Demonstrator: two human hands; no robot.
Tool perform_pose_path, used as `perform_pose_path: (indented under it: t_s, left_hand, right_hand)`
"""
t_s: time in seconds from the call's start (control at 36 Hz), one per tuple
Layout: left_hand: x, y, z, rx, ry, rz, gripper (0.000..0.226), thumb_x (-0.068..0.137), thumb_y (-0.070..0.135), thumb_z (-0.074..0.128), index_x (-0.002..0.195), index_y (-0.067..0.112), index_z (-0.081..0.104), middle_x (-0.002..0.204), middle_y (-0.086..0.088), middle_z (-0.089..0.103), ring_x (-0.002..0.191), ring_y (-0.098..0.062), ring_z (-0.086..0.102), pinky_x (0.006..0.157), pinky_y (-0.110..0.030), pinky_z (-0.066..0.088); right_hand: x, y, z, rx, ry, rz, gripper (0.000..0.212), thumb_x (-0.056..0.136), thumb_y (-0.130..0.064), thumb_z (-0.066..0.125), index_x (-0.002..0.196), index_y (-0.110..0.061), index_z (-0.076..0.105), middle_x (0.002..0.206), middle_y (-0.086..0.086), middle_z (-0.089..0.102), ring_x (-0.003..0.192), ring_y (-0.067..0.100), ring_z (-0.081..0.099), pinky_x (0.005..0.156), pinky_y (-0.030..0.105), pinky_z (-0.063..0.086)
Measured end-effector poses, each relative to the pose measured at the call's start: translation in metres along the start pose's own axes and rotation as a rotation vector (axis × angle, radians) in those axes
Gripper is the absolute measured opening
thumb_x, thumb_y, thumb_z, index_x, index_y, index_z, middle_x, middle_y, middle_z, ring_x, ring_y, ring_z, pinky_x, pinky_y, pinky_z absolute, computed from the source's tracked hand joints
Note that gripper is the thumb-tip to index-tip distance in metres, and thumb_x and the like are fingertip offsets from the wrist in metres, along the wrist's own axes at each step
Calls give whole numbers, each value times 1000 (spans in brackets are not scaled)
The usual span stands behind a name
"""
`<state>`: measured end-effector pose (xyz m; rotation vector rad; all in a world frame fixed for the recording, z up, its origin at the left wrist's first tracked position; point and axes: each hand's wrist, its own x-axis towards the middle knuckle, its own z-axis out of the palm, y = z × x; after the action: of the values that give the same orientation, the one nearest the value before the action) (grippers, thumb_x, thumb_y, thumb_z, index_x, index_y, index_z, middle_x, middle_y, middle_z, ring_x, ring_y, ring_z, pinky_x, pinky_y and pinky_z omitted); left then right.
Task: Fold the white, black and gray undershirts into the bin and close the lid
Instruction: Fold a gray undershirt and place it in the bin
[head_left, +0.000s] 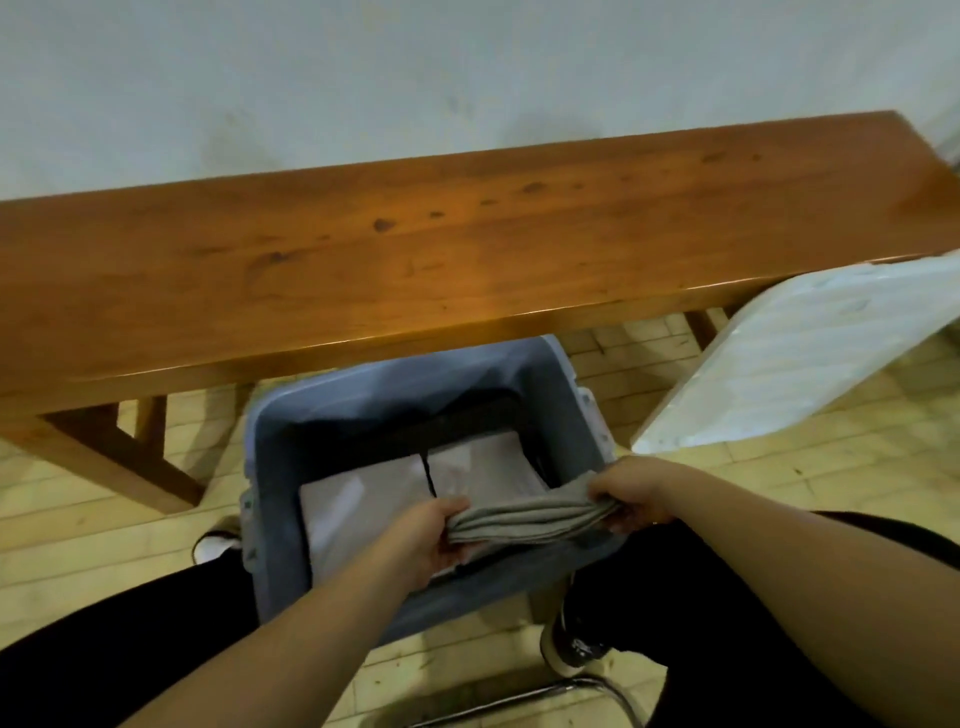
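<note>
A blue-gray bin (275, 467) stands open on the floor between my knees, under the front edge of the bench. Inside lie a folded white undershirt (363, 493) and a black undershirt (415, 415) behind it. A folded gray undershirt (530, 514) hangs over the bin's near side, stretched between both hands. My left hand (431, 540) grips its left end. Its right end is gripped by my right hand (631, 493). The white lid (800, 353) leans tilted against the bench at the right, off the bin.
A long wooden bench (467, 244) runs across the view in front of a pale wall. My black-trousered legs and shoes flank the bin on a light wood floor. A metal chair frame (597, 686) shows at the bottom.
</note>
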<state>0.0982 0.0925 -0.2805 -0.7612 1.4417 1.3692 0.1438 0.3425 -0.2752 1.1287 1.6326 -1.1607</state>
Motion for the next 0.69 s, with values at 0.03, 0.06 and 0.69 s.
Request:
perform_pose_path:
  t_s: [0.03, 0.06, 0.69]
  left_hand:
    - [6, -1, 1, 0, 2, -12, 15, 100, 16, 53, 93, 4, 59, 70, -12, 62, 58, -21, 60, 42, -23, 49]
    - [12, 0, 1, 0, 8, -15, 15, 100, 15, 52, 91, 5, 58, 71, -12, 61, 58, -21, 59, 41, -23, 48]
    - [126, -44, -9, 502, 154, -31, 43, 78, 23, 70, 116, 4, 62, 116, -20, 64, 104, -36, 61, 93, -45, 54]
  right_hand:
    - [4, -2, 2, 5, 29, -2, 9, 95, -11, 54, 96, -4, 49, 79, 16, 58, 57, 22, 60, 48, 28, 54]
    - [8, -5, 4, 31, 53, -3, 10, 95, -12, 54, 95, -3, 48, 82, 17, 57, 62, 24, 60, 52, 30, 55]
    - [127, 8, 61, -288, 320, -69, 34, 99, -8, 43, 132, 2, 48, 129, 21, 55, 120, 36, 53, 95, 36, 42]
